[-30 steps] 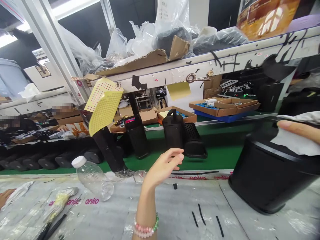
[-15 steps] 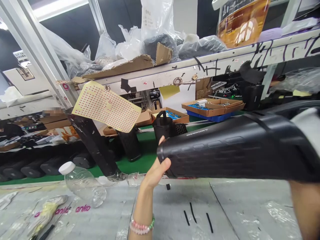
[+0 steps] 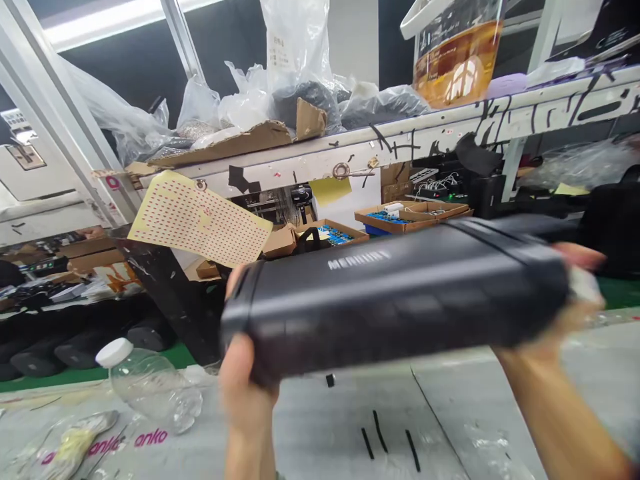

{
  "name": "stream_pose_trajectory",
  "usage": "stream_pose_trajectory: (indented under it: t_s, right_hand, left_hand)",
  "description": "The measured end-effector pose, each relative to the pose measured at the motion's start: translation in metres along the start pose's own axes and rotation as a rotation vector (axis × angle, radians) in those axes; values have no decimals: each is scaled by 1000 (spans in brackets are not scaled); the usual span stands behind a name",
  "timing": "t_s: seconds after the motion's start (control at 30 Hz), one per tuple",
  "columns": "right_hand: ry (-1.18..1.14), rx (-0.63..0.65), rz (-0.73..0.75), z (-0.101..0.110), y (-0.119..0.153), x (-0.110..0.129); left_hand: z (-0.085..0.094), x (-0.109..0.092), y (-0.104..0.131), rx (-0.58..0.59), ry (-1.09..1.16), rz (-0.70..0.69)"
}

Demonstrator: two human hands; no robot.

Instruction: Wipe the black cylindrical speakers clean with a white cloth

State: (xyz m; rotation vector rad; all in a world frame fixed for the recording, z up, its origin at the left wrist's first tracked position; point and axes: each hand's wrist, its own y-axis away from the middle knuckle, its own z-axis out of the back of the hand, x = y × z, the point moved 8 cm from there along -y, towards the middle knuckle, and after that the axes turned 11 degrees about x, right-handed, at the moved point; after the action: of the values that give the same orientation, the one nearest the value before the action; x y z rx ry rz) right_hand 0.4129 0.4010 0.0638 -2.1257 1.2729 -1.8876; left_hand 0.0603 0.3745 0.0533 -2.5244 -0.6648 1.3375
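Observation:
A long black case (image 3: pixel 395 300) with pale lettering on its upper side is held nearly level above the grey work surface. My left hand (image 3: pixel 245 367) grips its left end, thumb on the near side. At the right end my right hand (image 3: pixel 560 320) holds the case, with something whitish between palm and case, blurred by motion. A yellow sheet with rows of red dots (image 3: pixel 200 217) hangs behind, to the left of the case.
A clear bottle with a white cap (image 3: pixel 150 380) lies at the left on the grey surface (image 3: pixel 320 440), near a stained glove (image 3: pixel 80 440). Open cartons (image 3: pixel 410 217) stand behind. Plastic bags (image 3: pixel 300 73) and an amber-liquid jug (image 3: pixel 457 60) are on the shelf.
The case has moved left and turned, so both ends and more lettering show. My left hand has moved left with it, and my right hand has come into fuller view.

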Motion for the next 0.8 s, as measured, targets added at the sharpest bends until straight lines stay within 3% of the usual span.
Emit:
stream_pose_trajectory:
  t_s: [0.13, 0.2, 0.33, 0.53, 0.67, 0.73, 0.8]
  right_hand:
    - [-80, 153, -148, -27, -4, -39]
    - [-78, 201, -174, -32, -4, -48]
    - [-50, 214, -171, -27, -1, -47]
    - [-12, 204, -164, -20, 1, -40]
    - [138, 257, -174, -8, -18, -36]
    - [193, 164, -101, 0, -22, -23]
    - [194, -57, 150, 6, -4, 7]
  left_hand:
    - [18, 30, -7, -139, -63, 205]
    - [22, 35, -11, -157, -64, 219]
    - [24, 30, -14, -145, -78, 173]
    - [16, 31, -10, 4, -78, 196]
    - [9, 23, -8, -46, -54, 48]
    - [2, 24, -5, -80, -38, 7]
    - [-5, 28, 0, -118, -24, -1]
